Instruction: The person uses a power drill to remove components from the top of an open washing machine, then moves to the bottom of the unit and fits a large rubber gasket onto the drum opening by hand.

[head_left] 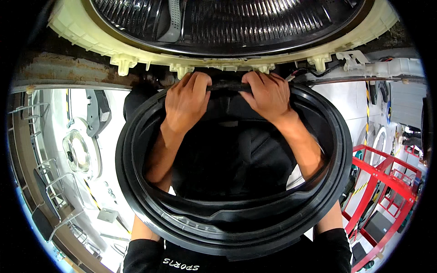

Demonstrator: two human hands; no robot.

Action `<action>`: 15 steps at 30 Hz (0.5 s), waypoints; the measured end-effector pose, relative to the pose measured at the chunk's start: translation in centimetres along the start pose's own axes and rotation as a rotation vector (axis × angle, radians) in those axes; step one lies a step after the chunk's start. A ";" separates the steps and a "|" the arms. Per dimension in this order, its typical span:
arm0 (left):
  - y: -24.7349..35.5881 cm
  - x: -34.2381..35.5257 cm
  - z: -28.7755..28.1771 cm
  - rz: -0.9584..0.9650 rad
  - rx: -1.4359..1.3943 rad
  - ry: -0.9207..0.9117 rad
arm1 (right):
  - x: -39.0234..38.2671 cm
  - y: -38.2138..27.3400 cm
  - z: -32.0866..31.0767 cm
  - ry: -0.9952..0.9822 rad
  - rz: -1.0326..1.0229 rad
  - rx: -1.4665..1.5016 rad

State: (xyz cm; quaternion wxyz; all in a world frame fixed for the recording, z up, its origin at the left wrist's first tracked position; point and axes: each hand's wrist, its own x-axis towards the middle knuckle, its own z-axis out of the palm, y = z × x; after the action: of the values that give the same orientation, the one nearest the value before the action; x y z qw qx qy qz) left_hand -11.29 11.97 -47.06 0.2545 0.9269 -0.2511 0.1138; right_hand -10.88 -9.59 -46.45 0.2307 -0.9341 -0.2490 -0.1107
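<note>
My left hand [188,98] and my right hand [268,96] both have curled fingers gripping the top edge of a large black rubber door gasket [336,159]. The ring hangs tilted around my forearms, its lower part against my black-clothed body. Just above my fingers is the cream plastic rim [82,29] of a washing machine tub, with moulded tabs along it, around a ribbed steel drum [236,25]. My fingertips are partly hidden behind the gasket's edge.
A rusty dark metal edge [63,68] crosses below the tub, with wiring and a white plastic housing [387,68] at right. Lower down are a round door part [79,152] and metal-framed chairs [45,191] at left, and a red metal frame [382,168] at right.
</note>
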 end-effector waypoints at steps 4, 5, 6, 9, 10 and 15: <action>0.1 0.2 -0.4 0.144 -0.055 0.121 | 0.0 -0.3 0.2 0.202 -0.078 0.010; 0.2 0.3 -0.6 0.156 -0.055 0.134 | 0.0 -0.5 0.0 0.241 -0.090 0.002; 0.2 0.4 -0.8 0.168 -0.055 0.146 | 0.1 -0.5 0.0 0.279 -0.103 -0.006; 0.0 0.3 -0.8 0.195 -0.063 0.159 | -0.2 -0.4 0.8 0.336 -0.157 -0.054; 0.1 0.1 -0.9 0.183 -0.057 0.159 | -0.4 -0.5 0.7 0.335 -0.163 -0.054; -0.1 -0.3 0.0 0.057 0.000 0.095 | 0.0 -0.4 1.0 0.139 -0.092 -0.052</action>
State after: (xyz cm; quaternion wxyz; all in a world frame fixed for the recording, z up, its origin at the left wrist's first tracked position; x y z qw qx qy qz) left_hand -11.47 12.17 -47.22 0.2631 0.9129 -0.2648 0.1650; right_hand -11.00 -8.74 -47.19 0.2178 -0.9173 -0.2723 -0.1920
